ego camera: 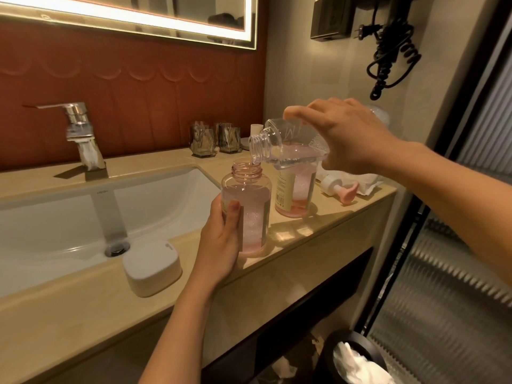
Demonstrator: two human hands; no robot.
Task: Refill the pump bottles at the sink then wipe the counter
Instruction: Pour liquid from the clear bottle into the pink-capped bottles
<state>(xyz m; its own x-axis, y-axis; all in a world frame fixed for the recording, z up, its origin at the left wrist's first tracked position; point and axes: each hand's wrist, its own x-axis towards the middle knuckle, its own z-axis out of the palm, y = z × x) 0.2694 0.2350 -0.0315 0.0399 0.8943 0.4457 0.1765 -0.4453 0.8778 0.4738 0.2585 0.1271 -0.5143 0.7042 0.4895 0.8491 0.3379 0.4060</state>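
Pump bottle (250,214), uncapped, sits within curled left fingers (232,216) at mid-body. Right fingers (297,110) grip a tilted refill bottle (277,144) above. Probably slippery, stiff plastic.

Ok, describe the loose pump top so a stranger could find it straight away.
From the white sink, follow the beige counter to its right end, past the pink bottle standing unheld. There the pump top lies on its side beside a crumpled white tissue. It alone is a small white cap with a pink spout, on no bottle.
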